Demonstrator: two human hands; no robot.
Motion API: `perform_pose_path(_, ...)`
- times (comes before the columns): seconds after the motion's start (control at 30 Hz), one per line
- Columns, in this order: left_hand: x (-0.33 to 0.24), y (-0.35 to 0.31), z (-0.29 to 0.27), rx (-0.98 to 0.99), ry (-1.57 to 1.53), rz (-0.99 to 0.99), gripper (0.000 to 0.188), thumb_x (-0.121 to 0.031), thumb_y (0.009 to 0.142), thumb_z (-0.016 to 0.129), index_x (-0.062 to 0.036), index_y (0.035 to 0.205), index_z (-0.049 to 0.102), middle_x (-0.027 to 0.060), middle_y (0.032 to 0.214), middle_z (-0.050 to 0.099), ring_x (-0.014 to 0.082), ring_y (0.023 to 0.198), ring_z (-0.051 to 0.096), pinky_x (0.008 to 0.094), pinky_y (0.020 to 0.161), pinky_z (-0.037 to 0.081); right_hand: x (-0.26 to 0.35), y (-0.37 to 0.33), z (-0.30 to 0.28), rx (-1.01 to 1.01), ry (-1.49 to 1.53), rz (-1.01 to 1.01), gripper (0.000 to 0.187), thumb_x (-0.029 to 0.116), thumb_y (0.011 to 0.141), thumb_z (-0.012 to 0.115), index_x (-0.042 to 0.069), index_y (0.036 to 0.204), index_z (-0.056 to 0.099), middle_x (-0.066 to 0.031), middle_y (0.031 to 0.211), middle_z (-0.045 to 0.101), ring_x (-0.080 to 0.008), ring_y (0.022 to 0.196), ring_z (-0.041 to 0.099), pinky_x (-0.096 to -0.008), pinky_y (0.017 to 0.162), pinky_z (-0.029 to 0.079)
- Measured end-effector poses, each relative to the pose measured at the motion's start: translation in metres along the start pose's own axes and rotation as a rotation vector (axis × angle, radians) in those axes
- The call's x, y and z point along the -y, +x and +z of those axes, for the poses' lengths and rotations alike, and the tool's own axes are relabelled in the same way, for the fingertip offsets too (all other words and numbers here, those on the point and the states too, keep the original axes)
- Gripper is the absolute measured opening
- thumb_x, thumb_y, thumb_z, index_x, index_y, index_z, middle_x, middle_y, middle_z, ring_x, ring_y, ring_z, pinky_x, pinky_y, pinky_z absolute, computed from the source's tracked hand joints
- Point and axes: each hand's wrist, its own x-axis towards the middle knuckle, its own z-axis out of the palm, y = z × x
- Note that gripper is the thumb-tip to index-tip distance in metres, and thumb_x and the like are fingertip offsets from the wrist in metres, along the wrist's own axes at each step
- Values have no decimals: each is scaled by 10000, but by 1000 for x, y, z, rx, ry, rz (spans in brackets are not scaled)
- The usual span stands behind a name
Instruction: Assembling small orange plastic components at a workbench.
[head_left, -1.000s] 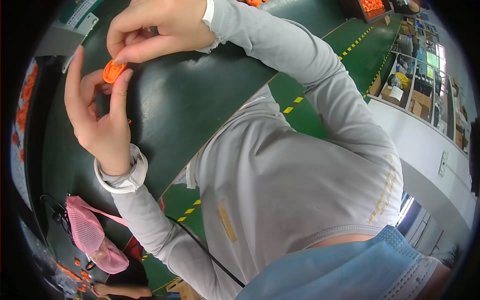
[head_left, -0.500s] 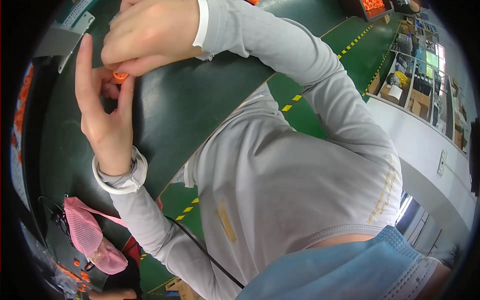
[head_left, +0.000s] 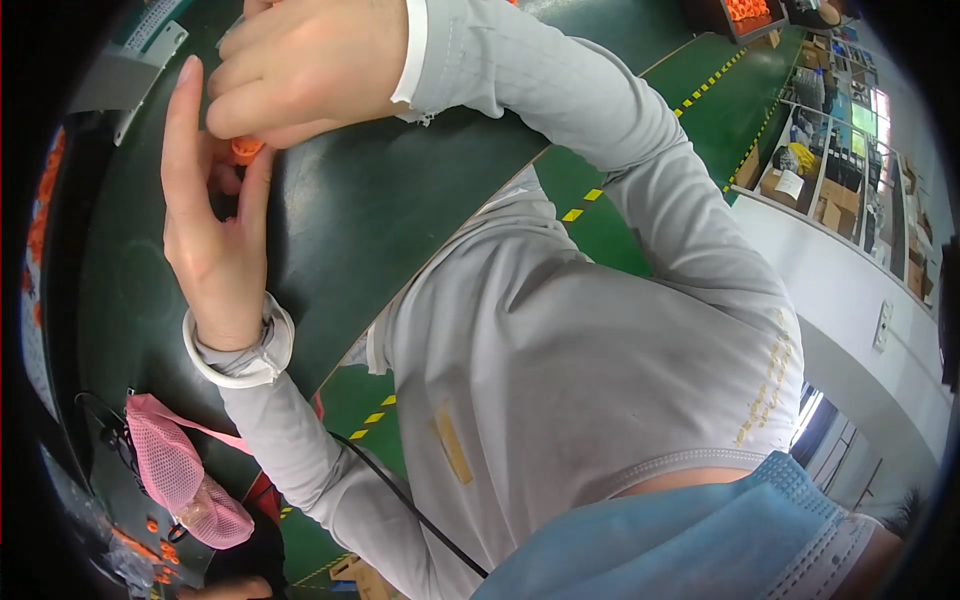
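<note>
A small round orange plastic part (head_left: 246, 151) sits between the thumb and curled fingers of my left hand (head_left: 210, 235). That hand's index finger points up and away from the part. Over it, from the right, comes my right hand (head_left: 310, 75), palm down with its fingers curled closed. Its thumb side meets the orange part and covers some of it. The right fingertips are hidden, so whatever they grip does not show. Both hands are above the dark green tabletop (head_left: 350, 220).
A grey metal bracket (head_left: 115, 82) stands left of my hands. Along the left edge lie orange parts (head_left: 45, 210). A pink mesh pouch (head_left: 170, 455) with a strap rests near my left forearm. Loose orange pieces (head_left: 165, 550) lie lower left; a bin of orange parts (head_left: 745, 10) is upper right.
My left hand and the orange part have shifted slightly right. My right hand has turned a little over the part, and its thumb shows less.
</note>
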Motion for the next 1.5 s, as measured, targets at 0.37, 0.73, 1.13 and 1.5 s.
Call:
perform_pose_path(0.37, 2, -3, -1, -40, -45, 70, 707, 98, 764, 736, -42, 1399, 460, 36, 835, 633, 105, 634, 520, 221, 604, 473, 2, 1, -4, 152, 91, 69, 98, 222, 741, 658, 139, 718, 612, -23, 690, 602, -196, 729, 605, -344, 732, 397)
perform_pose_path(0.73, -3, -1, -2, 24, 6, 92, 689, 96, 765, 732, -36, 1390, 473, 70, 820, 641, 129, 665, 555, 233, 619, 491, -13, -6, -12, 150, 551, 138, 138, 171, 749, 665, 41, 784, 635, -130, 768, 647, -315, 749, 638, -416, 668, 485)
perform_pose_path(1.13, -5, -4, -11, -98, -464, -307, 263, 83, 860, 613, 106, 1121, 591, 129, 912, 672, 126, 773, 641, 217, 682, 502, -1, 3, -18, 116, 458, 236, 104, 157, 719, 657, 62, 732, 619, -120, 700, 603, -317, 714, 604, -395, 686, 457)
perform_pose_path(1.5, -4, -3, -15, 5, -308, -439, 70, 71, 822, 653, 64, 883, 619, 24, 784, 611, 70, 711, 557, 188, 679, 448, -1, -17, 14, 180, 66, -21, 155, 304, 921, 580, 162, 949, 638, 48, 886, 628, -122, 904, 596, -327, 829, 430)
